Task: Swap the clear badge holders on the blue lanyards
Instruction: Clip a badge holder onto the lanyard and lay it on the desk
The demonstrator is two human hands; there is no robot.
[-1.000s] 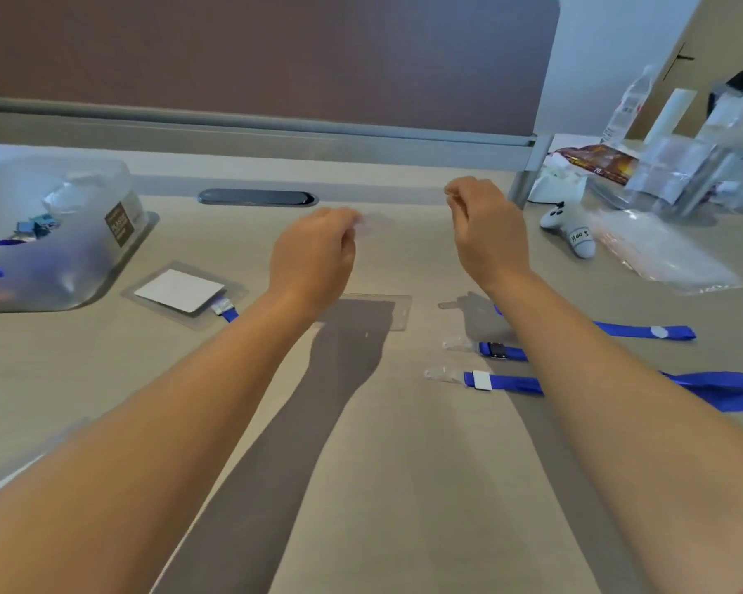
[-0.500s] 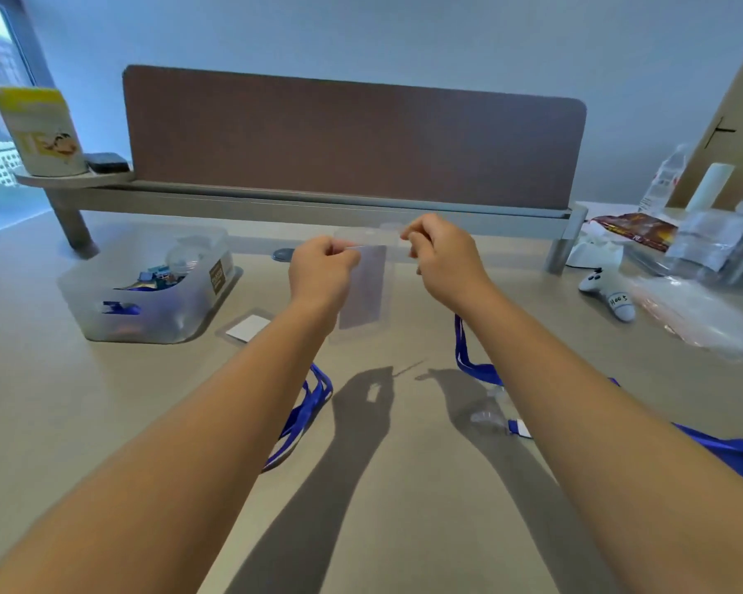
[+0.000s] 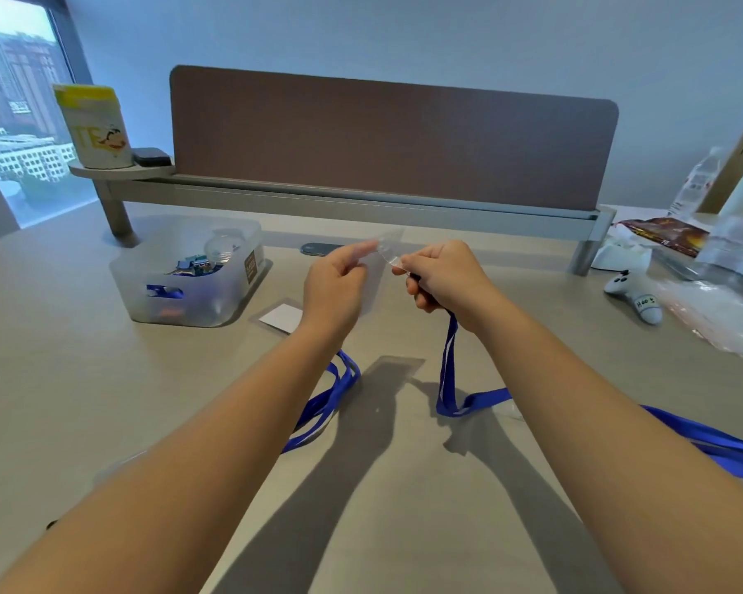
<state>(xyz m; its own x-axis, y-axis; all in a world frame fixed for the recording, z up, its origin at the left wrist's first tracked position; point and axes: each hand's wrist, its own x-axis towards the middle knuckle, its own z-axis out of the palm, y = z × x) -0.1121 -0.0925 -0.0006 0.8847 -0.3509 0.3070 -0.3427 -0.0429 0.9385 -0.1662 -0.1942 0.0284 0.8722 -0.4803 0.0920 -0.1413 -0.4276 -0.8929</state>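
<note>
Raised above the desk, my left hand pinches a clear badge holder by its top edge. My right hand grips the clip end of a blue lanyard right beside the holder's top; its strap hangs down to the desk and trails off right. A second blue lanyard lies looped on the desk under my left forearm. A second badge holder with a white card lies flat near the bin, partly hidden by my left wrist.
A translucent plastic bin of small items stands at the left. A brown divider panel runs along the back of the desk. A small white plush toy, clear plastic bags and bottles crowd the right side.
My right hand has taken up the lanyard's clip end and lifted its strap off the desk. The clear holder, hanging between both hands before, is now pinched by my left hand only.
</note>
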